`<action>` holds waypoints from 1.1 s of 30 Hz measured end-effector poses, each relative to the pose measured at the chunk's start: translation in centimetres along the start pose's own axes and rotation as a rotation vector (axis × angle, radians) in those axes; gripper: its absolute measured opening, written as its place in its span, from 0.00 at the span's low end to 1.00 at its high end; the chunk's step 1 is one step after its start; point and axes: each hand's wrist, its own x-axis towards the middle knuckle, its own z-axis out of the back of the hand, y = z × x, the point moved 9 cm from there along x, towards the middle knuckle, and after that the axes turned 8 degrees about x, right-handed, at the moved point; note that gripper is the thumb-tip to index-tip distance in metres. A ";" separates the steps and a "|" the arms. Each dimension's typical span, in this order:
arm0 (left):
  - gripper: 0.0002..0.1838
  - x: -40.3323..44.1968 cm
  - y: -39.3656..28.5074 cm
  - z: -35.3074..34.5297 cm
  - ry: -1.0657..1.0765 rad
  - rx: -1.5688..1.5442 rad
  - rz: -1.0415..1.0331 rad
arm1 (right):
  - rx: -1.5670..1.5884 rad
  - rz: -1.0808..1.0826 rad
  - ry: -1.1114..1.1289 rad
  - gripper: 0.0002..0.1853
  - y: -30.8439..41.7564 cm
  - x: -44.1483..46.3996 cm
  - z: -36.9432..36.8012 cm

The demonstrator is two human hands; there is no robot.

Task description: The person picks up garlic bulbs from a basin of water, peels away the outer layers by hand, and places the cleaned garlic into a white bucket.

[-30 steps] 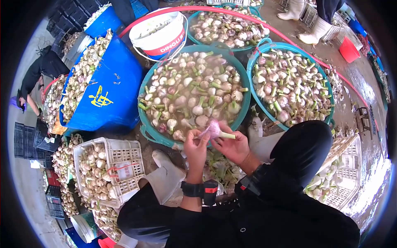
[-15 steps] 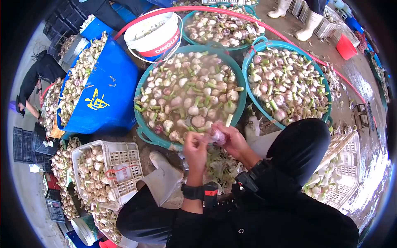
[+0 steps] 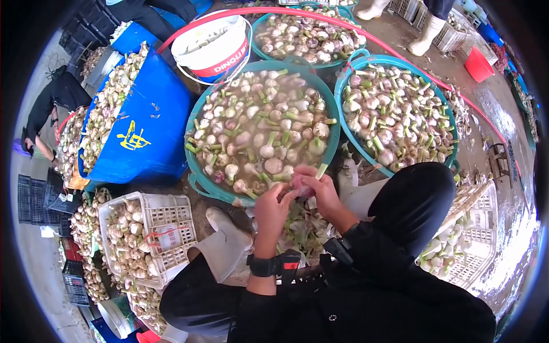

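A purplish garlic bulb [image 3: 301, 186] with a pale green stem [image 3: 322, 170] is held over the near rim of a green tub [image 3: 214, 194]. Wrapped around the bulb, my right hand [image 3: 325, 199] grips it with the stem sticking up past the fingers. My left hand [image 3: 272, 210] is closed at the bulb's left side, thumb and fingertips pinching its surface. Whether loose skin lies between those fingertips is too small to tell. Murky water and many stemmed garlic bulbs [image 3: 267, 150] fill the tub. Peelings [image 3: 306, 228] lie on the ground below my hands.
A second green tub [image 3: 341, 108] of garlic stands at the right, another behind. A white bucket [image 3: 197, 63] and red hose [image 3: 274, 10] are at the back. Left are a blue bin [image 3: 154, 126] and white crate [image 3: 171, 211]; another crate [image 3: 486, 228] stands right. Other people are nearby.
My left hand has moved slightly right and closed in on the bulb, where before its fingertips pulled at thin skin a little apart. The right hand has turned slightly, still gripping the bulb.
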 end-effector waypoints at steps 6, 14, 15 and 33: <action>0.07 0.0 -0.4 -1.6 0.047 -0.138 0.047 | -0.097 0.117 -0.068 0.11 0.5 -0.3 0.6; 0.06 0.2 1.7 -2.5 0.071 -0.254 0.159 | -0.125 0.050 -0.082 0.13 0.8 -0.1 1.5; 0.07 0.2 2.5 -2.6 0.127 -0.452 0.258 | 0.110 0.009 -0.126 0.13 0.1 0.0 1.7; 0.13 -0.6 -1.8 -2.2 0.274 -1.028 -0.036 | -0.910 0.476 -0.144 0.10 4.6 -0.2 0.4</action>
